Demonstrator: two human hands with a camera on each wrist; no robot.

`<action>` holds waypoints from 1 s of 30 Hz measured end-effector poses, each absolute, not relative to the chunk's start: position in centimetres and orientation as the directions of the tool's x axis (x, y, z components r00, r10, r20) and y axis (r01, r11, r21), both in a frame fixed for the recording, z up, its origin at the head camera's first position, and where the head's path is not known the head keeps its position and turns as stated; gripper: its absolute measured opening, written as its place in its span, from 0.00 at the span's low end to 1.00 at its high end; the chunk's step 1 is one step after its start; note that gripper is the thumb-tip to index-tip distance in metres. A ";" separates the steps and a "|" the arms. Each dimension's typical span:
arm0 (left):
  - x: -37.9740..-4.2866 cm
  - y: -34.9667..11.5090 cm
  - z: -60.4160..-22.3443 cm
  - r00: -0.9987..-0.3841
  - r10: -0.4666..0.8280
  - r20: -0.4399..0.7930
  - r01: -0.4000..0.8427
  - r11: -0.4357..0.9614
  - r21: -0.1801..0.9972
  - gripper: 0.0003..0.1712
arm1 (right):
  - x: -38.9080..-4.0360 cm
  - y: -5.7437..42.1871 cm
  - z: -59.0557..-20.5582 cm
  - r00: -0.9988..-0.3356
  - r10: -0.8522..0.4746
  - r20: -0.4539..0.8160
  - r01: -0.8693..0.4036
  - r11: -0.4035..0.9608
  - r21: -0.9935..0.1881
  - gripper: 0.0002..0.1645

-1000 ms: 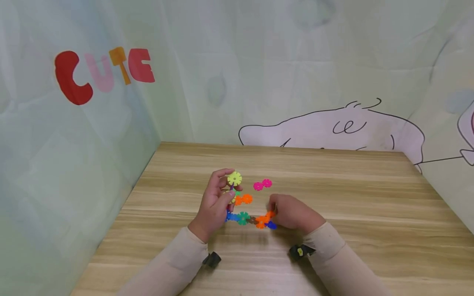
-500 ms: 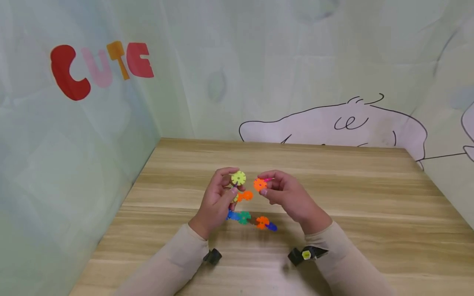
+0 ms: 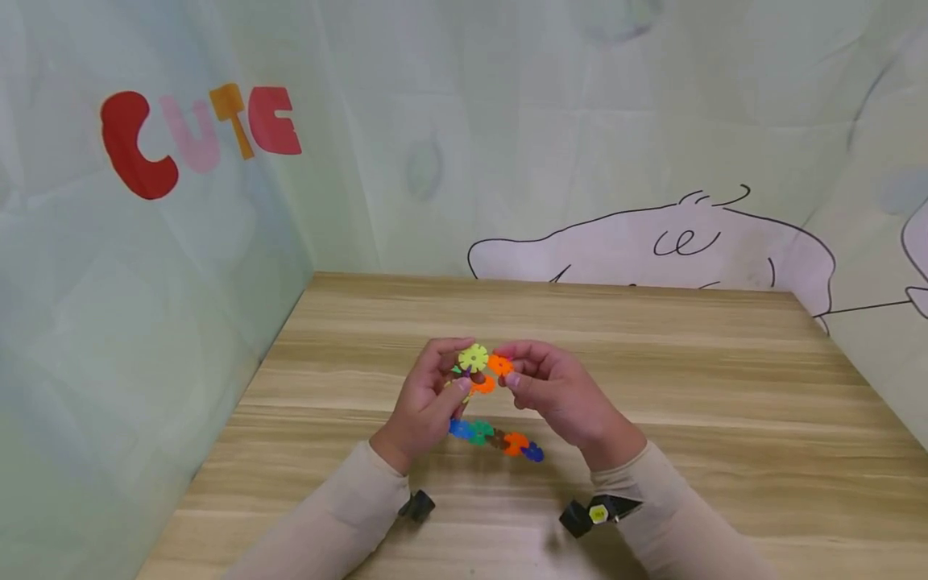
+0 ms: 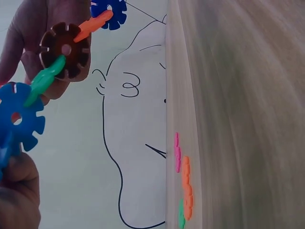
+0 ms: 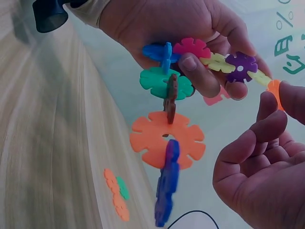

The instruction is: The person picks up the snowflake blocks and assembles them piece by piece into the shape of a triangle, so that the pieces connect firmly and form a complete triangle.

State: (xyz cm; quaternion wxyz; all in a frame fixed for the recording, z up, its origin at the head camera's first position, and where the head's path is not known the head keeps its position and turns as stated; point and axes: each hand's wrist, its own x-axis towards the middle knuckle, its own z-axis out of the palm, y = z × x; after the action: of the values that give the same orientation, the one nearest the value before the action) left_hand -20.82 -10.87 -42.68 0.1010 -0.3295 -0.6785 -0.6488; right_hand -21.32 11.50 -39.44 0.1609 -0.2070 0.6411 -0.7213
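My left hand (image 3: pixel 424 399) holds a chain of slotted plastic flower discs joined edge to edge. A yellow disc (image 3: pixel 474 358) tops it; a purple disc (image 5: pixel 241 67) and a pink disc (image 5: pixel 191 47) show between the fingers in the right wrist view. Below the hand the chain runs on through a light blue disc (image 4: pixel 18 117), green disc (image 3: pixel 480 432), brown disc (image 4: pixel 66 51) and orange one, ending in a dark blue disc (image 3: pixel 535 452). My right hand (image 3: pixel 573 399) pinches a loose-end orange disc (image 3: pixel 499 365) between thumb and forefinger, right at the yellow disc's edge.
On the wooden table (image 3: pixel 725 387) behind the hands lie orange discs (image 4: pixel 187 188), a green disc (image 4: pixel 181 214) and pink discs (image 4: pixel 177 152), the pink ones mostly hidden by my right hand in the head view. A printed cloth backdrop (image 3: pixel 391 145) stands along the back and left.
My right hand has risen from beside the chain's dark blue end, bringing the orange disc up and left to the yellow disc. My left hand has shifted slightly right, still gripping the chain.
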 end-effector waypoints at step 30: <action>-20.6 -11.2 -42.7 -0.707 0.380 0.597 0.633 -0.035 0.773 0.23 | -21.2 11.2 -39.7 -0.836 -0.537 0.114 -0.065 -0.108 -0.992 0.17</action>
State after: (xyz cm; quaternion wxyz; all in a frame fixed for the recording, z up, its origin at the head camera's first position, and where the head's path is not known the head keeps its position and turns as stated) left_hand -20.56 -11.19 -42.73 0.1027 -0.3687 -0.6870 -0.6177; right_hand -21.17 11.21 -39.70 0.1670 -0.2330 0.6465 -0.7070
